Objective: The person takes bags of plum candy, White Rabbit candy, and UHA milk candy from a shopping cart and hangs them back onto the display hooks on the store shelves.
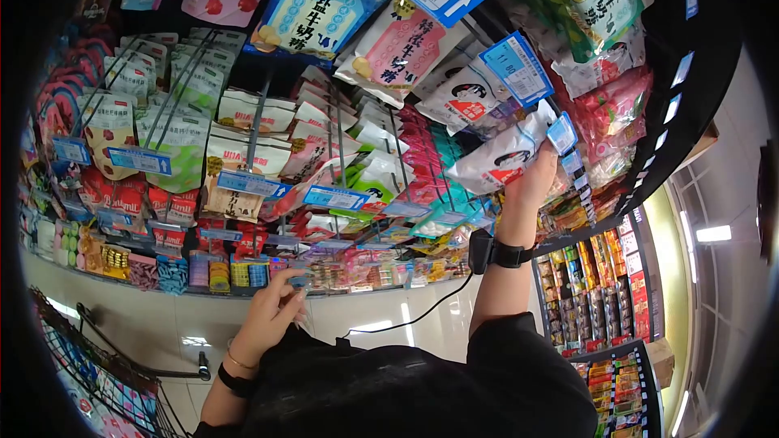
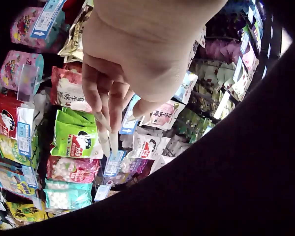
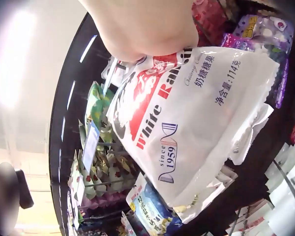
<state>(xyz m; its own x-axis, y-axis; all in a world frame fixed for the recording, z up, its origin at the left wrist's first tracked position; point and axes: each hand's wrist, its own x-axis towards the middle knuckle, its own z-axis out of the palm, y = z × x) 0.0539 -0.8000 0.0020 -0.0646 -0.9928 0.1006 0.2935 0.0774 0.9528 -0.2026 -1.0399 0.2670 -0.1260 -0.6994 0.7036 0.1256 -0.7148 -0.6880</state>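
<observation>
My right hand (image 1: pixel 533 178) grips a white White Rabbit candy bag (image 1: pixel 501 154) at the rack's right part. Large in the right wrist view, the bag (image 3: pixel 201 108) tilts, its red-and-black print facing the camera; the fingers of my right hand (image 3: pixel 147 27) are mostly hidden behind it. Similar bags (image 1: pixel 464 97) hang just above, beside a blue price tag (image 1: pixel 517 67). Lower down, in front of my body, my left hand (image 1: pixel 272 312) hangs with loosely bent fingers and holds nothing. In the left wrist view, the left hand (image 2: pixel 137 54) overlaps a green candy bag (image 2: pixel 71 132) on the rack behind.
Hooks with hanging candy bags (image 1: pixel 243 142) fill the curved rack. Small packs line its lower ledge (image 1: pixel 170 272). A wire basket (image 1: pixel 97 373) stands at lower left over the tiled floor (image 1: pixel 349 312). Another snack shelf (image 1: pixel 588 292) is at right.
</observation>
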